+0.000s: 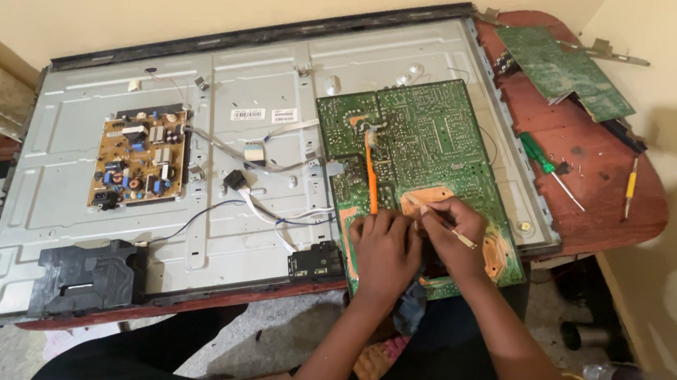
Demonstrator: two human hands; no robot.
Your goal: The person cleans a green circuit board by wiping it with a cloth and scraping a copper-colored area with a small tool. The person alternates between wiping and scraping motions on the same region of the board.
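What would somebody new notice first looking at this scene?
Probably the large green circuit board lying solder side up on the opened flat-screen panel, right of centre. The left hand presses its near edge, while the right hand holds a thin tool to it, and an orange-handled tool rests on top. A smaller yellowish board sits mounted at the left.
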